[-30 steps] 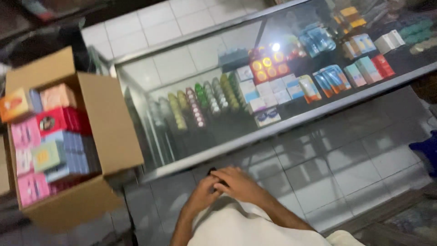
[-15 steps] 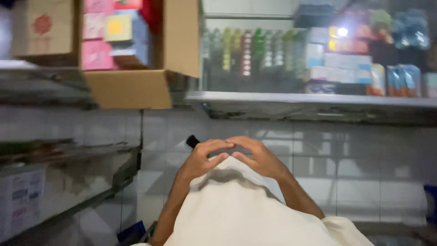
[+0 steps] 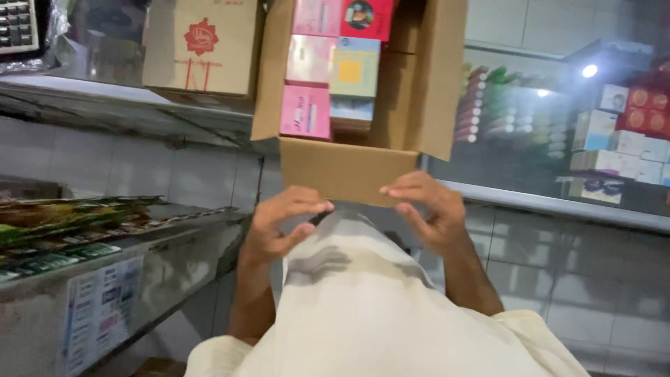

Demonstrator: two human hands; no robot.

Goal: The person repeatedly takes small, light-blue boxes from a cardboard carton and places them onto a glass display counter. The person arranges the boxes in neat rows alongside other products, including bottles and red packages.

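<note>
An open brown cardboard box point(image 3: 338, 167) stands on the glass counter, packed with pink, red and blue product cartons point(image 3: 328, 66). My left hand point(image 3: 279, 223) hovers just below the box's near flap, thumb and fingers curled, nothing in it. My right hand point(image 3: 426, 209) is at the same height, fingertips at the flap's lower edge, palm empty. Both hands rise from my cream-coloured shirt point(image 3: 363, 307). Whether the fingers touch the flap cannot be told.
A second closed cardboard box point(image 3: 202, 45) sits to the left. A glass display case point(image 3: 558, 132) at right holds tubes and small cartons. At the left stands another glass counter point(image 3: 91, 244) with packets inside. White tiles face the counter's front.
The view has swung so the open box is now right above my hands. My hands, earlier clasped together, have parted and lifted toward the box's near flap.
</note>
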